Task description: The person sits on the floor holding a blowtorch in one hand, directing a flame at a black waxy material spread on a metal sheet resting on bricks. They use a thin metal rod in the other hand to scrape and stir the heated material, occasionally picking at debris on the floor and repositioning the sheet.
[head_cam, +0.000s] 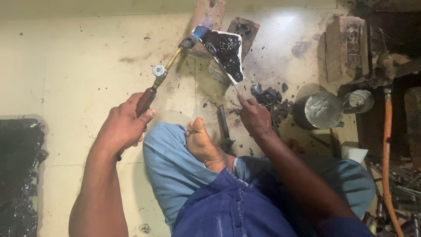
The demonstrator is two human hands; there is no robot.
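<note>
Black pitch (226, 50) hides the white piece (239, 78) tilted against bricks (209, 17). The left hand (125, 125) is wrapped round a torch (163, 74); the right hand (254, 115) pinches a thin rod (229, 74) beside a steel pot (322, 109).

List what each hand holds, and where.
Left hand: brass gas torch, by its dark handle. Right hand: thin metal rod, by its lower end.

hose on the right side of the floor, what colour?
Orange. The hose runs down the right edge of the head view, past the metal cup.
</note>
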